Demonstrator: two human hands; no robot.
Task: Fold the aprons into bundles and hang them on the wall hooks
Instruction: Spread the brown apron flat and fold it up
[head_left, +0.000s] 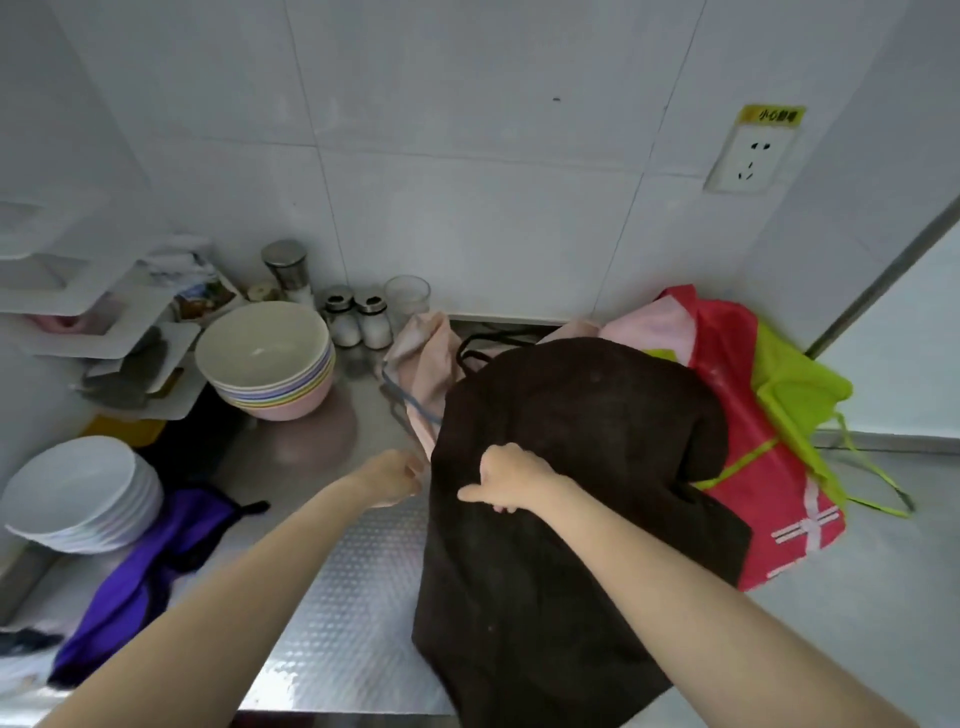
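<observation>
A dark brown apron (582, 457) lies spread over a heap of aprons on the steel counter (337, 597). My right hand (511, 478) grips a fold of it near its left edge. My left hand (392, 475) is just left of that edge, fingers curled; what it pinches is too blurred to tell. Under the brown apron lie a red apron (737, 467), a lime-green apron (795, 395) and a pink apron (426, 358). A purple apron (145, 566) lies crumpled at the counter's left. No wall hooks are in view.
A stack of pastel bowls (267, 358) and a stack of white plates (78, 493) stand at the left. Shakers (358, 322) and a glass (408, 296) stand against the tiled wall. A white rack (93, 312) juts from the left wall. A wall socket (748, 158) is at upper right.
</observation>
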